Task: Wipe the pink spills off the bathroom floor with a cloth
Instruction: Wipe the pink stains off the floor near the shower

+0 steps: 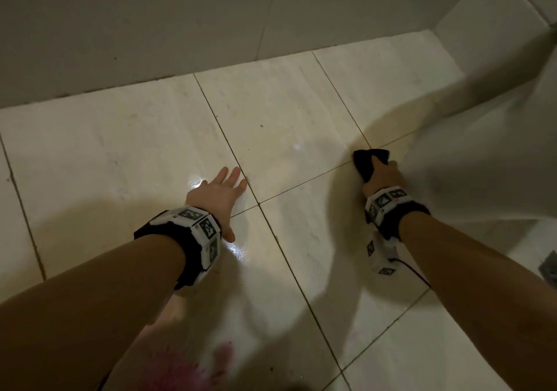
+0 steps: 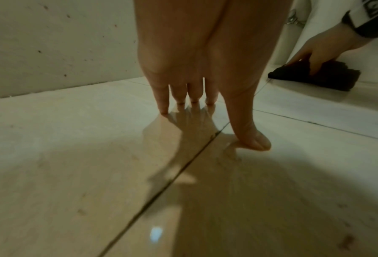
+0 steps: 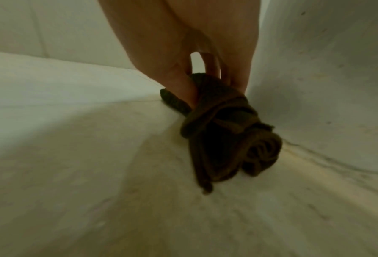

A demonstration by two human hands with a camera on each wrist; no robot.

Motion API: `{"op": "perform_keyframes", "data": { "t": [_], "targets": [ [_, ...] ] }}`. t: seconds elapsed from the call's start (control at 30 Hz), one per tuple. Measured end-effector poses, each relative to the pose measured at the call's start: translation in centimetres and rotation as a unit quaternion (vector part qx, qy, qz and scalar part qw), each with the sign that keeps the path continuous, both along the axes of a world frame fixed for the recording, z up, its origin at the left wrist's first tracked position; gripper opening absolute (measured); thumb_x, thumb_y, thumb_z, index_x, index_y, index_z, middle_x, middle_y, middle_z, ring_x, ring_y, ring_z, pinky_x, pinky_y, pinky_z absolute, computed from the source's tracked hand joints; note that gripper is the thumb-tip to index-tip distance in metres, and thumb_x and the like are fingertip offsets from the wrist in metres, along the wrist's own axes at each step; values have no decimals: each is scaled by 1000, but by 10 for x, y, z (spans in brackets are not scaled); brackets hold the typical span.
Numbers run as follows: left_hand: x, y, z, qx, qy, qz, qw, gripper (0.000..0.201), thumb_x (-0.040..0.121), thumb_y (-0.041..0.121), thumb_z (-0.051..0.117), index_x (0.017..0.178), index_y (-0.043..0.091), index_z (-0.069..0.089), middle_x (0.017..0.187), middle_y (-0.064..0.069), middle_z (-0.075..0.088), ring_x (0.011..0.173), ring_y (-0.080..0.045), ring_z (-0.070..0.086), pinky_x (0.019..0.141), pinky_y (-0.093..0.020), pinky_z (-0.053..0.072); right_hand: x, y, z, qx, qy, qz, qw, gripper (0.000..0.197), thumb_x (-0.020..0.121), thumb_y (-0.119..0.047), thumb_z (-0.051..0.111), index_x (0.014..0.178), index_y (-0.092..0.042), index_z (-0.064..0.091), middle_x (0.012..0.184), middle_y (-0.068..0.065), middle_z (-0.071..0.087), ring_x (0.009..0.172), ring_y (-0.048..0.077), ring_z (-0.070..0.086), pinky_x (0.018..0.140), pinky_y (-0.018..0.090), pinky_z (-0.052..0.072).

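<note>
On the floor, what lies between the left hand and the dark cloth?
Only bare tile with grout lines lies between the left hand and the cloth gripped by the right hand; the head view shows it.

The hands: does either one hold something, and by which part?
The right hand grips the dark cloth by its bunched upper end. The left hand holds nothing; it rests on the floor.

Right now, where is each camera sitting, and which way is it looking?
Head: worn on the head, looking down at the floor; both forearms, left hand flat, right hand gripping the cloth, pink spill nearest the person.
Left wrist: low, looking along the left hand; fingertips touch the floor.
Right wrist: low, looking along the right hand at the cloth.
Shared: the left wrist view also shows the cloth.
</note>
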State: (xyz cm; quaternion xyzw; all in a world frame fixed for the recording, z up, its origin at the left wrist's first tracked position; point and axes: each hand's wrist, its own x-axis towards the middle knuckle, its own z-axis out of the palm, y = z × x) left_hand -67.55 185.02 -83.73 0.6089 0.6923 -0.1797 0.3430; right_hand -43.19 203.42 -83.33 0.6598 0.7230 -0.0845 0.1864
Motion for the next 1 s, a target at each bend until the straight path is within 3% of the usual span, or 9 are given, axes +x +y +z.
{"op": "perform_keyframes", "data": {
  "t": [0.1, 0.27, 0.4, 0.5, 0.6, 0.77, 0.87, 0.93, 1.0],
  "targets": [
    [2, 5, 2, -2, 10, 1, 1000, 119, 72, 35, 80, 151, 21, -8, 157, 1, -20, 145, -17, -14, 117, -37, 12, -20, -61, 6, -13, 64, 116, 991, 70, 90, -10, 51, 150, -27, 20, 145, 15, 29, 125, 34, 37, 104, 39, 34],
    [5, 5, 4, 4, 24, 0, 1000, 120, 71, 36, 81, 151, 20, -7, 157, 0, -19, 146, -18, -12, 117, -39, 17, -31, -165, 13, -73, 106, 311, 942, 62, 93, -15, 49, 149, -27, 23, 134, 10, 39, 113, 27, 44, 91, 38, 44],
    [3, 2, 3, 4, 10, 6, 1000, 120, 72, 35, 80, 151, 20, -8, 157, 0, -20, 145, -18, -13, 118, -39, 16, -1, -129, 22, -2, 150, 221, 964, 61, 90, -17, 54, 145, -32, 31, 131, 8, 41, 114, 27, 45, 95, 32, 39],
    [4, -1, 3, 8, 6, 8, 1000, 118, 74, 34, 79, 151, 21, -9, 157, 1, -20, 145, -17, -13, 117, -38, 18, 27, -76, 22, 41, 26, 114, 992, 72, 90, -7, 51, 150, -30, 18, 141, 11, 28, 121, 30, 37, 97, 35, 38],
    [5, -2, 3, 9, 9, 11, 1000, 116, 75, 33, 78, 151, 21, -8, 157, 2, -20, 145, -17, -13, 116, -38, 20, 48, -48, 10, 18, -95, 57, 994, 75, 92, -4, 50, 151, -24, 8, 146, 16, 21, 127, 32, 33, 99, 38, 40],
    [6, -2, 4, 7, 12, 15, 1000, 116, 75, 32, 79, 151, 20, -8, 157, 2, -20, 145, -16, -13, 116, -37, 18, 39, -62, -9, 16, -31, 3, 999, 65, 96, -12, 42, 151, -24, 10, 150, 19, 18, 133, 36, 30, 105, 40, 34],
    [7, -1, 4, 5, 17, 13, 1000, 116, 74, 32, 79, 151, 20, -8, 157, 2, -20, 145, -16, -13, 117, -37, 19, 21, -111, -7, -11, 94, 47, 994, 57, 96, -17, 44, 149, -24, 23, 142, 12, 33, 126, 33, 39, 96, 32, 36],
    [7, -1, 4, 2, 18, 12, 1000, 117, 74, 32, 79, 151, 20, -8, 157, 1, -20, 145, -17, -13, 118, -38, 18, 10, -157, -3, -11, 139, 168, 976, 60, 90, -15, 56, 145, -22, 35, 129, 12, 46, 112, 32, 49, 90, 35, 44],
    [7, 0, 4, 0, 19, 11, 1000, 117, 74, 32, 79, 151, 19, -9, 157, 0, -20, 145, -18, -13, 118, -38, 18, 9, -186, -4, -12, 171, 250, 953, 67, 72, -11, 76, 134, -17, 52, 106, 13, 59, 85, 30, 60, 63, 35, 54]
  ]
}}
